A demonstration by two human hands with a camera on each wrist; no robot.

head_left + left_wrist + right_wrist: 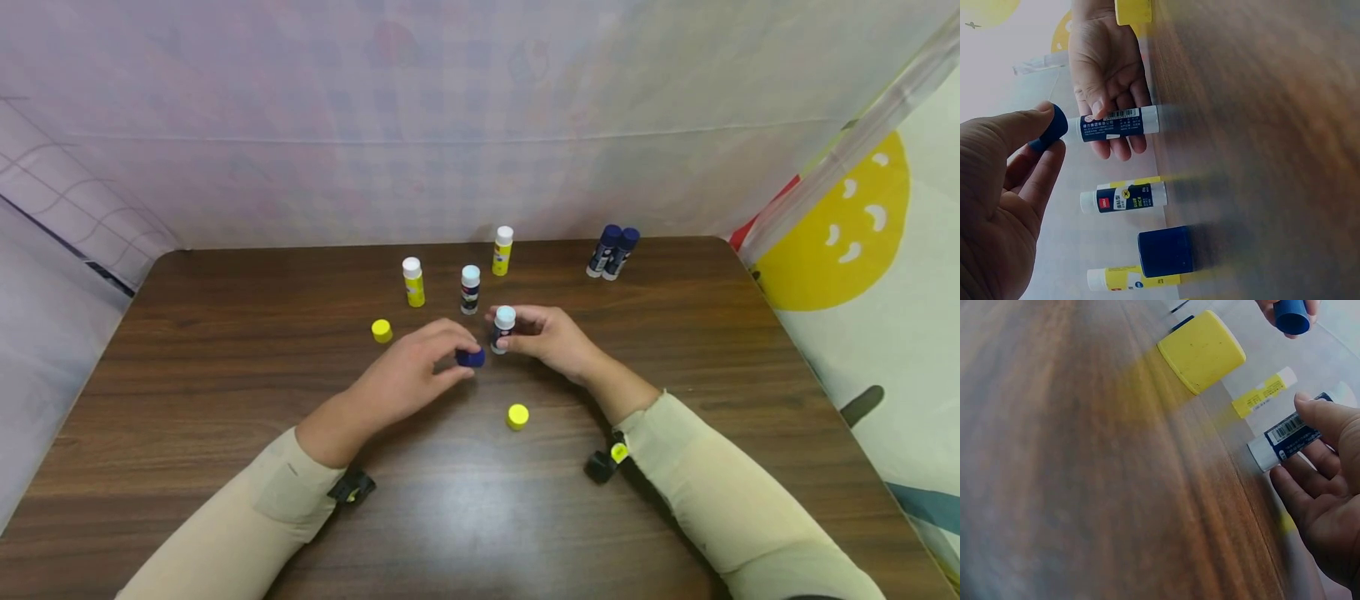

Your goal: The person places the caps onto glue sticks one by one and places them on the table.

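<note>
Navy plastic formed the cap (1055,128) that the left hand (408,371) pinched between thumb and fingertips. Just beside it, near the middle of the table (225,375), the right hand (553,342) gripped an uncapped navy-labelled glue stick (500,337), held roughly upright; whether its base touched the wood, I could not tell. Likeliest to go wrong, in my judgement, was the cap slipping, since only fingertips held it, or jamming askew on the pale top (505,315) if the two met at an angle. A knock was possible too: another uncapped navy-labelled glue stick (470,292) stood close behind, within easy reach of a stray finger.

The left wrist view plainly showed a second navy cap (1165,253) on the table, seemingly hidden behind the left hand in the head view. Only the right wrist view looked into the held cap's hollow end (1292,324). Only the head view included the capped navy glue sticks (603,250) at the back right.
</note>
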